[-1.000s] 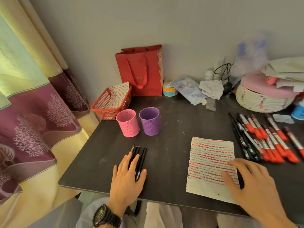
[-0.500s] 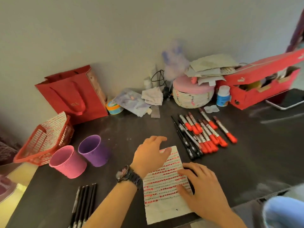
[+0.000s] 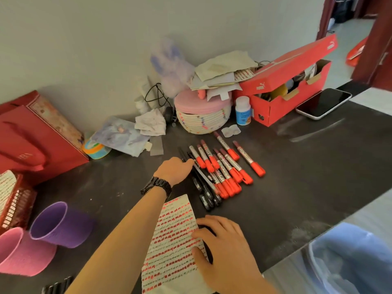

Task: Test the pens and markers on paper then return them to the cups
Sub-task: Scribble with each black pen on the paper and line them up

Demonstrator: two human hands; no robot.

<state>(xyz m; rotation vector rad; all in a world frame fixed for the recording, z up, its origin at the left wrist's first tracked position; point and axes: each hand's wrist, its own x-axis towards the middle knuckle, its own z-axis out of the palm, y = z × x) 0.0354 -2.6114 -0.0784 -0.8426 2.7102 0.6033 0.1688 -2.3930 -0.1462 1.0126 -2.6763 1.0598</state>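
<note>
Right grip (image 3: 227, 251) is laid flat and released, fingers spread, nothing grasped. Its fingertips (image 3: 199, 235) are pressed onto the right edge of the paper (image 3: 169, 240), which is filled with rows of red and black test marks and lies on the dark worktop (image 3: 297, 187).

Well left of that grip, a few black pens (image 3: 57, 286) are seen at the bottom edge. A pink cup (image 3: 21, 253) and a purple cup (image 3: 59, 225) are parked just beside each other a bit further out.

Left grip (image 3: 176, 169), with a black wristwatch (image 3: 157, 185) on the wrist, is stretched out past the far end of the paper. Its fingers are curled down over the far ends of a bunch of black pens (image 3: 203, 187). Whether one is actually pinched can't be told, since the back of the hand blocks it.

Just right of the left grip, the red-capped markers (image 3: 227, 168) are lined up side by side, touching the black bunch.

Beyond the left grip, a woven basket with a pink lid (image 3: 201, 115) is set against the wall with a white bottle (image 3: 242, 110) beside it. Then come a red shoebox (image 3: 286, 102) with its lid propped up and a phone (image 3: 322, 102). Far left of that grip, a red gift bag (image 3: 31, 141) and a red mesh basket (image 3: 14, 204) are parked.
</note>
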